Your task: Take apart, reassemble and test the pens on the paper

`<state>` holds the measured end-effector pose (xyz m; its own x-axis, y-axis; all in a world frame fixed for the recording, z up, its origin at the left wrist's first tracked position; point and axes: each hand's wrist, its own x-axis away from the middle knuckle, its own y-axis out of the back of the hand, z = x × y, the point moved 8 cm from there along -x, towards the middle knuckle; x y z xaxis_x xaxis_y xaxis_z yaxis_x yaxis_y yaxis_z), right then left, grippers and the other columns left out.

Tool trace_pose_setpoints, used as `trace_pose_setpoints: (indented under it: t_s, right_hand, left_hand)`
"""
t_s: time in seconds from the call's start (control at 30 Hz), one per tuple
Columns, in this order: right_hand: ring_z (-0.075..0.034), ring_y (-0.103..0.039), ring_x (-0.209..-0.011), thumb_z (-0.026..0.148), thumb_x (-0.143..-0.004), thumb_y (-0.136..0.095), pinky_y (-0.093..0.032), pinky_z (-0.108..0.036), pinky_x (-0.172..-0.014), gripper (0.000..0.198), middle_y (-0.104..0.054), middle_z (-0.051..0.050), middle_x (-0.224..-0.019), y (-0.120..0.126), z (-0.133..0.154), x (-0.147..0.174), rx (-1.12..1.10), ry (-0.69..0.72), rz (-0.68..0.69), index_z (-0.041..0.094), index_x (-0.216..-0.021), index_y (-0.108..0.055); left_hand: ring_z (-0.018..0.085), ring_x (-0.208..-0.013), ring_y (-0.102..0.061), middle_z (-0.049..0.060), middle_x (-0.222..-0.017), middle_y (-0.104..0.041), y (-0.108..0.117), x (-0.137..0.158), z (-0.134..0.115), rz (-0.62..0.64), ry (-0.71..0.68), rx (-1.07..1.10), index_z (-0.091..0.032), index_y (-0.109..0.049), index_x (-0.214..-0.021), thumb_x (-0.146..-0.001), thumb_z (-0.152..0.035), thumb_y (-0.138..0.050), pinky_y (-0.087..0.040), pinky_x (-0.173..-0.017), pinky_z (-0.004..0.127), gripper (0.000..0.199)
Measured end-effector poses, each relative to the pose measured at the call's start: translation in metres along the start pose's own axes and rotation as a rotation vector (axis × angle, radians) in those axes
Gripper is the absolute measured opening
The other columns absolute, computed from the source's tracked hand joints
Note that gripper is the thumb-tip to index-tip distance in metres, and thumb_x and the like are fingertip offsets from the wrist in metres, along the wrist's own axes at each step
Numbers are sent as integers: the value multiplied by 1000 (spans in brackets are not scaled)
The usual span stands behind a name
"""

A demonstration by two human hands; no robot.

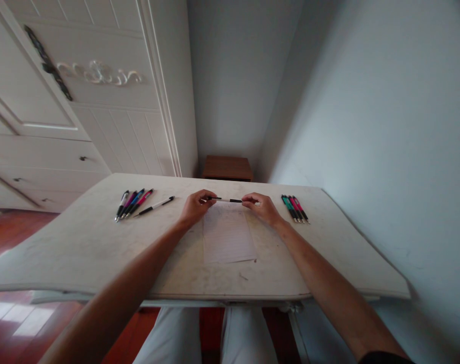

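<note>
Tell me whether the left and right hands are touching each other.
Apart: the head view shows a gap between the left hand and right hand, spanned by a pen.

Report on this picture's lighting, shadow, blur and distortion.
Head view: bright patches glare off the red floor at lower left; head view: a soft-edged shadow darkens the right wall toward the corner; head view: the white cabinet slants and stretches, likely wide-angle distortion; head view: marks on the paper are too soft to read, though the pen between the hands stays distinguishable.
</note>
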<state>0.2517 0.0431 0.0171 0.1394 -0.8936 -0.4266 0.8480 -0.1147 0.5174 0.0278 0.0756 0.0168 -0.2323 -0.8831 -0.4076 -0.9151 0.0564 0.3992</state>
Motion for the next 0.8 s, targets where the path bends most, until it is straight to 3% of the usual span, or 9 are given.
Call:
trace_pose_setpoints:
  t_s: [0.2,0.4,0.5,0.57,0.63,0.73,0.8]
  right_hand:
    - [-19,-64,-79,34,-82,-62,-48,-32,-75,20,-72,-6,-86,-6,1,1,1,-10,2,18,-87,-70]
    - [-19,-63,-77,38,-82,-60,-48,-32,-74,22,-71,-5,-84,-3,-3,1,-37,-43,-68,17,-86,-68]
    - [-19,-63,-79,38,-82,-60,-48,-32,-75,22,-70,-6,-85,1,-2,0,-52,-42,-94,18,-86,-68]
    - [-19,-63,-79,38,-81,-61,-48,-32,-76,22,-70,-5,-84,2,-2,0,-55,-39,-98,18,-85,-68]
    - [-19,-63,-78,39,-80,-61,-47,-31,-76,22,-70,-5,-83,2,-2,0,-53,-37,-99,18,-84,-68]
    - [-19,-62,-76,39,-81,-61,-47,-31,-74,22,-70,-4,-82,3,-4,0,-48,-45,-105,18,-83,-68]
    - [-18,-61,-75,38,-81,-61,-46,-30,-73,22,-70,-4,-82,4,-6,0,-54,-59,-111,18,-84,-68]
  left_hand:
    - [18,-76,-65,6,-90,-72,-3,1,-1,24,-33,52,-17,-68,-83,-71,-32,-69,-52,-71,31,19]
    - [20,-92,-64,9,-107,-67,-1,5,-13,7,-81,103,-17,-55,-120,-69,-38,-75,-50,-71,28,59]
    - [18,-81,-62,7,-91,-67,1,5,-13,9,-25,5,-15,-64,-102,-81,-49,-61,-47,-66,26,40]
    - [15,-66,-58,4,-71,-63,-1,5,-9,63,11,-75,-15,-65,-77,-89,-52,-46,-44,-61,27,43]
    - [14,-58,-54,2,-60,-58,-5,3,-5,119,22,-112,-16,-62,-65,-91,-50,-41,-43,-58,27,47]
    - [15,-64,-58,2,-69,-64,-8,1,-2,141,-4,-59,-17,-66,-82,-84,-45,-52,-45,-61,26,31]
    - [17,-74,-63,5,-84,-69,-8,1,-4,124,-40,-5,-18,-66,-100,-79,-42,-60,-48,-66,27,33]
